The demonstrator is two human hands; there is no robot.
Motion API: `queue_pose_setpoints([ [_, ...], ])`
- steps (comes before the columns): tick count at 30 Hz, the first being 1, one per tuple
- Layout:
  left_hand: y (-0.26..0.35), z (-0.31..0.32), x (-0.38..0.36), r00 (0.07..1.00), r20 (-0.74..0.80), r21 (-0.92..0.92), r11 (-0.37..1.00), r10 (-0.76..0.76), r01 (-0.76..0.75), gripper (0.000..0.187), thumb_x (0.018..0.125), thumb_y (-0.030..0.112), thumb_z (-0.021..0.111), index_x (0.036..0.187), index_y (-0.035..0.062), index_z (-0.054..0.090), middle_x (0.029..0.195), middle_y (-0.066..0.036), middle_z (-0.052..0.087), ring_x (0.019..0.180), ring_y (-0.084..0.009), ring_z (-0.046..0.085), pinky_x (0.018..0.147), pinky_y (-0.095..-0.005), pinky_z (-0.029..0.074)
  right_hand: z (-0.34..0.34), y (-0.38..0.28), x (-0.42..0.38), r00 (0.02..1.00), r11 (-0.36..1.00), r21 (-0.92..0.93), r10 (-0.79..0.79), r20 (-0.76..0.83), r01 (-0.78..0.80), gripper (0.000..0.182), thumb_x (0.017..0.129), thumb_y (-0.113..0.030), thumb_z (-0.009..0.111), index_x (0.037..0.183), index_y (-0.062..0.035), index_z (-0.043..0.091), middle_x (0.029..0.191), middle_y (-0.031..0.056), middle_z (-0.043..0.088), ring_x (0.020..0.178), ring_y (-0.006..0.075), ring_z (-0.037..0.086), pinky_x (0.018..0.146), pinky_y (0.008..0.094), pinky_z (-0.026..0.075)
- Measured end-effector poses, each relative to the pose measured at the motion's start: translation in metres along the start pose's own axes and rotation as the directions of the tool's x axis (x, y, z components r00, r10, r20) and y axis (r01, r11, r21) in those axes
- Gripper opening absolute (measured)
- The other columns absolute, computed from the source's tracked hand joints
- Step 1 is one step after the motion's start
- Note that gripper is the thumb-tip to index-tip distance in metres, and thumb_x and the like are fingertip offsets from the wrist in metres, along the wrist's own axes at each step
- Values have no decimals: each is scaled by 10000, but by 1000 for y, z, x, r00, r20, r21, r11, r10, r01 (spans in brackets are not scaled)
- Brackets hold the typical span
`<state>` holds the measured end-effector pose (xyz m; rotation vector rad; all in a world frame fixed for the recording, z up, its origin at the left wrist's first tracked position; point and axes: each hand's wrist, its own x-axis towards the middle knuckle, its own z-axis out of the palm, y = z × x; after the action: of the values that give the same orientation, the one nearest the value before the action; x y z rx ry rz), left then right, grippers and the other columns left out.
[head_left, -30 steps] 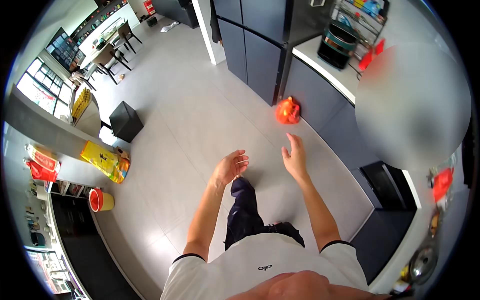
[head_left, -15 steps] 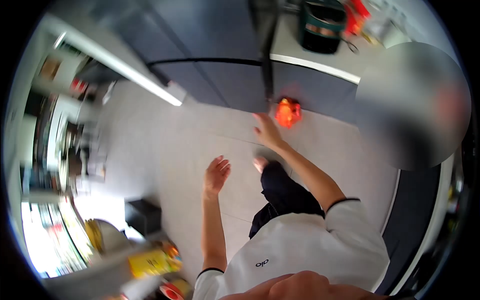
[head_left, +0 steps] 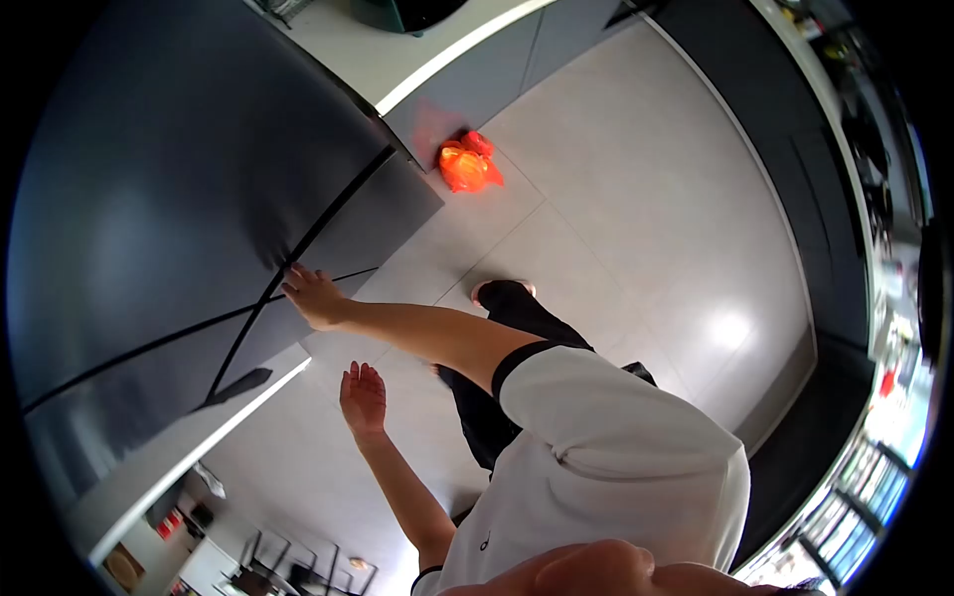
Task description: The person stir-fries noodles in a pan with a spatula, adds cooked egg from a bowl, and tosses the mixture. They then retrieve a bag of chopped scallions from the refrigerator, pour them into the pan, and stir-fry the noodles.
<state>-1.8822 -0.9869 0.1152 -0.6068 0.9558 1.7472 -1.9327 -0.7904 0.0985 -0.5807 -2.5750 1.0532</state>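
Note:
A large dark grey refrigerator (head_left: pixel 149 189) with glossy doors fills the left of the view, black gaps running between its panels. My right hand (head_left: pixel 315 298) reaches across to it, the fingertips right at the place where the gaps meet. Its fingers are stretched out and slightly apart, and a reflection of the hand shows on the door above. Lower down, my left hand (head_left: pixel 364 397) hangs in the air over the floor, palm turned up, fingers extended, holding nothing.
On the floor beside the refrigerator's corner lies an orange-red plastic bag (head_left: pixel 467 164). A pale countertop (head_left: pixel 343 45) bears a dark green appliance (head_left: pixel 402 12). Dark lower cabinets (head_left: pixel 790 149) line the right side. A white-edged wall end (head_left: pixel 199 447) stands at lower left, with chairs (head_left: pixel 288 566) beyond.
My view has swung round, bringing the refrigerator close on the left. My right hand has moved from above the floor to the refrigerator's door gap. My left hand stays raised and free.

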Motion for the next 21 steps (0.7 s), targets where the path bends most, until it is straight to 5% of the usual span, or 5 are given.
queue_pose_setpoints([
  [3,52,-30,31,998,5,90,994,-56,55,234,922,226,527,1054,38,573,959,-95,619,884,-210,595,800,-331,515,44,-2,34,992,988,-89,125,20,-123,505,780,-96,567,1274,-65,464,1394,148,341,1328,323,271,1006,476,317],
  [8,121,-61,62,986,-70,232,959,-150,162,217,908,218,563,1026,38,592,949,-99,615,869,-205,593,775,-316,516,63,-4,54,974,934,-283,190,-126,-219,482,834,-463,555,1141,-94,599,1156,44,497,1149,232,369,917,373,334],
  [13,167,-116,86,967,-44,289,923,-251,253,245,909,259,561,1027,49,608,955,-100,614,878,-212,594,742,-334,523,62,-21,50,957,915,-285,260,-128,-287,517,877,-528,463,1052,-73,635,1068,49,524,1082,222,413,874,346,373],
  [19,169,-112,104,946,-85,355,878,-312,321,218,884,213,602,1026,48,584,950,-93,594,869,-210,582,785,-316,506,70,-27,-36,898,944,-213,144,-415,-250,452,846,-487,526,859,-54,655,952,75,534,973,256,486,790,373,408],
  [21,164,-105,112,941,-74,377,864,-330,333,218,882,204,610,1027,44,576,944,-93,593,874,-205,582,789,-313,511,61,-25,-96,890,951,-163,174,-422,-264,329,806,-360,623,807,-32,648,931,101,544,999,289,505,808,402,416],
])
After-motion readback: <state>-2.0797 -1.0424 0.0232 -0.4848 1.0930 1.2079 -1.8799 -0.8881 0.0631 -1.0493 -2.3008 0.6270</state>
